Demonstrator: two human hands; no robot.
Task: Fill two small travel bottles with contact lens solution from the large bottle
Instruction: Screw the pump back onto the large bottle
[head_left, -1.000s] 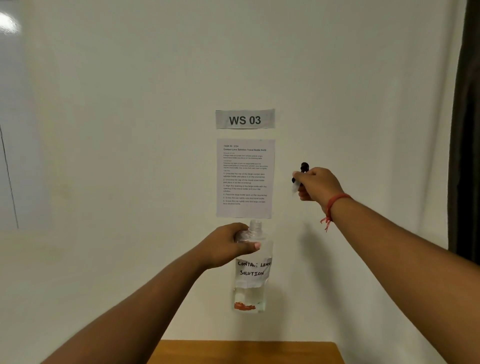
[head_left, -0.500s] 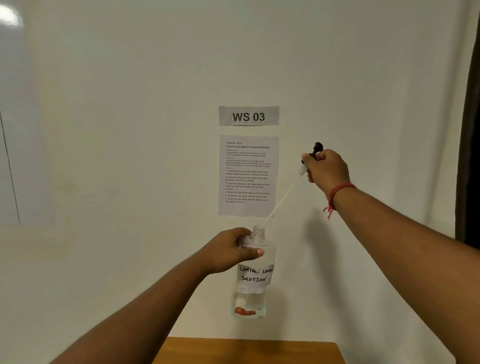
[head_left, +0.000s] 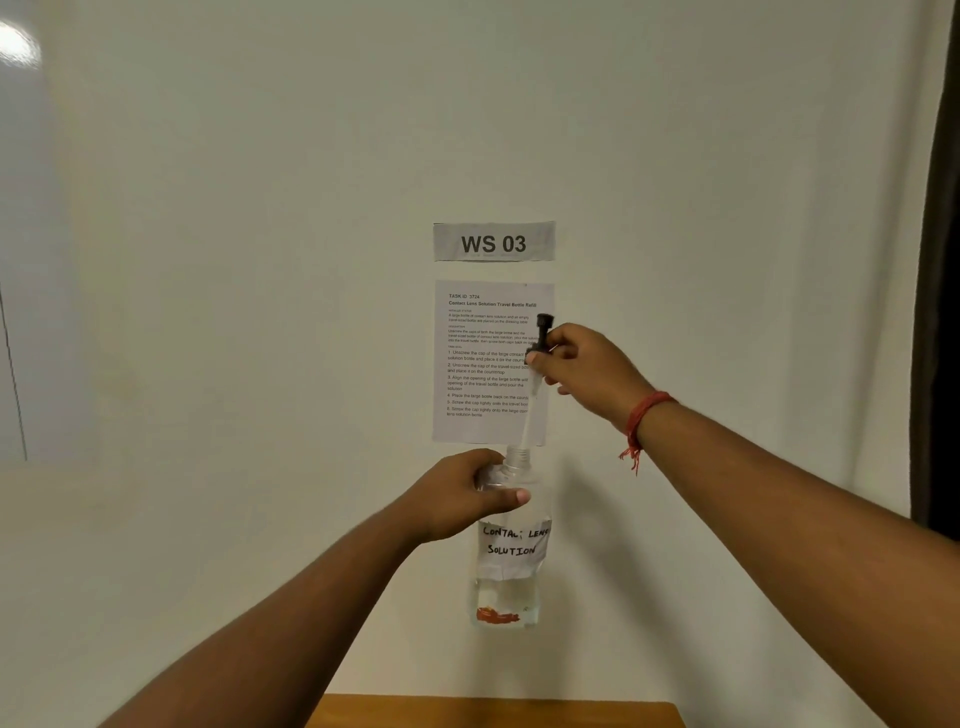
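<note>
The large bottle (head_left: 506, 561) is gripped by the left hand (head_left: 462, 493); above it, the pump cap (head_left: 543, 332) is pinched by the right hand (head_left: 587, 369).

Staged recording workstation, not a home. "WS 03" sign (head_left: 494, 242) at 12 o'clock on plain white wall (head_left: 208, 260), printed task sheet (head_left: 488, 364) below it. Wooden tabletop (head_left: 493, 712) at 6 o'clock.

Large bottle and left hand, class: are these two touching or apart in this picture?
Touching. The head view shows the left hand gripping the large bottle at its shoulder, thumb pressed across the front, holding it above the wooden table.
</note>
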